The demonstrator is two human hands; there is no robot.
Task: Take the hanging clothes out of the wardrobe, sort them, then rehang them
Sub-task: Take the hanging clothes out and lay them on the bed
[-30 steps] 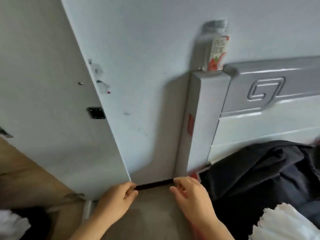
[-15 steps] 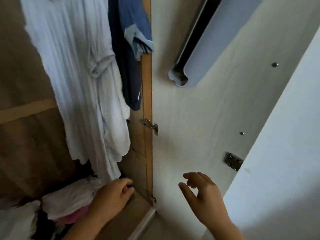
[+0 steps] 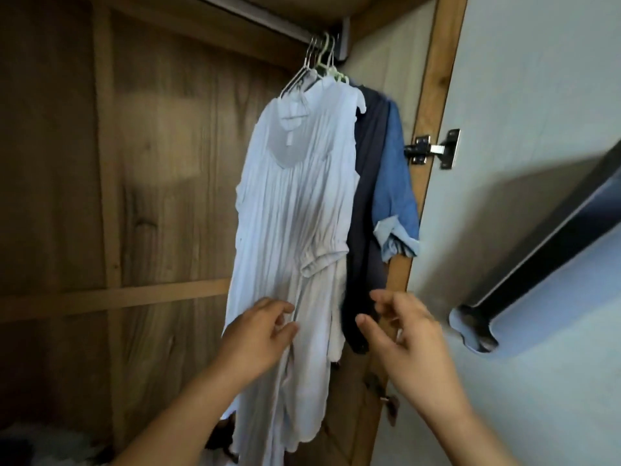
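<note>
head view: pale blue pleated dress point(image 3: 295, 203), navy garment point(image 3: 368, 196) and denim shirt point(image 3: 396, 183) hang on hangers point(image 3: 319, 62) from the wardrobe rail point(image 3: 268, 23), upper centre. left hand point(image 3: 258, 334), fingers loosely curled, touches the dress low centre. right hand point(image 3: 413, 334), fingers spread, holds nothing near the navy hem.
</note>
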